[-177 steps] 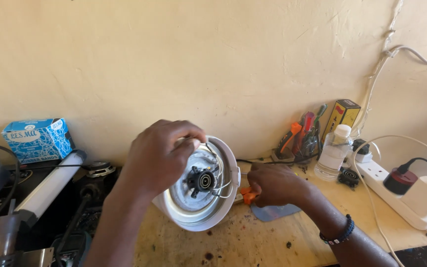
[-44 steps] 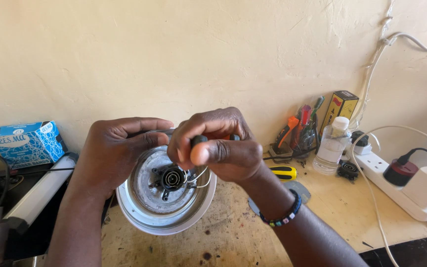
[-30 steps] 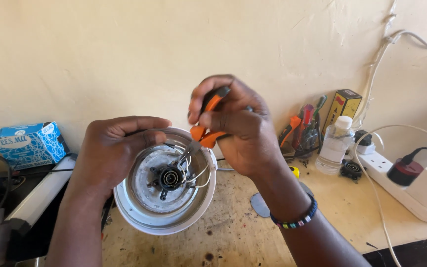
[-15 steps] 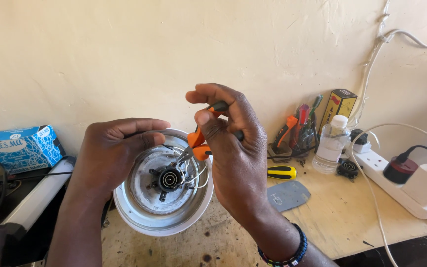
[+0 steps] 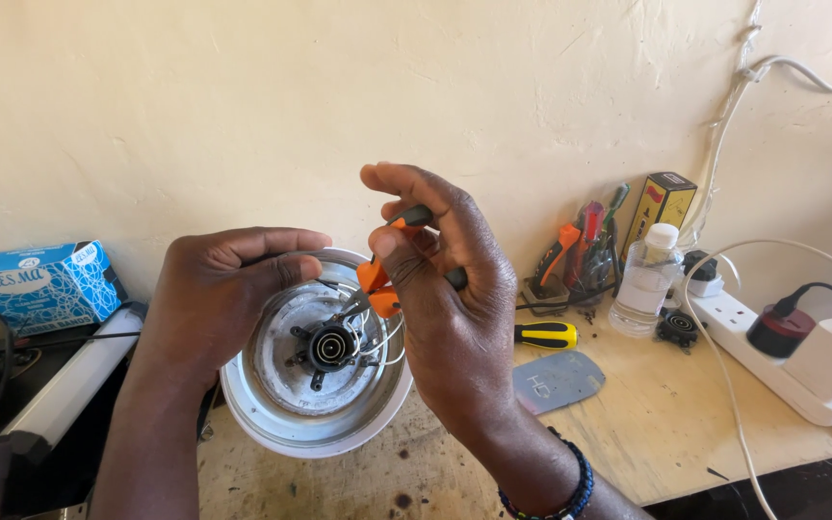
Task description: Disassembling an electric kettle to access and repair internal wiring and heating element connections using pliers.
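My left hand grips the rim of a round white appliance base, tilted so its open underside faces me. Inside sit a black central connector and thin white wires. My right hand is closed around small pliers with orange and black handles. The pliers' tip reaches down into the wiring beside the connector. My right wrist carries a beaded bracelet.
A wooden workbench runs along a cream wall. On it lie a yellow-handled screwdriver, a grey flat plate, a clear bottle, a tool holder, a white power strip. A blue box and white tube are at left.
My right hand brought the orange pliers up and then down into the base's wiring, rotating so its back faces me. My left hand kept holding the base.
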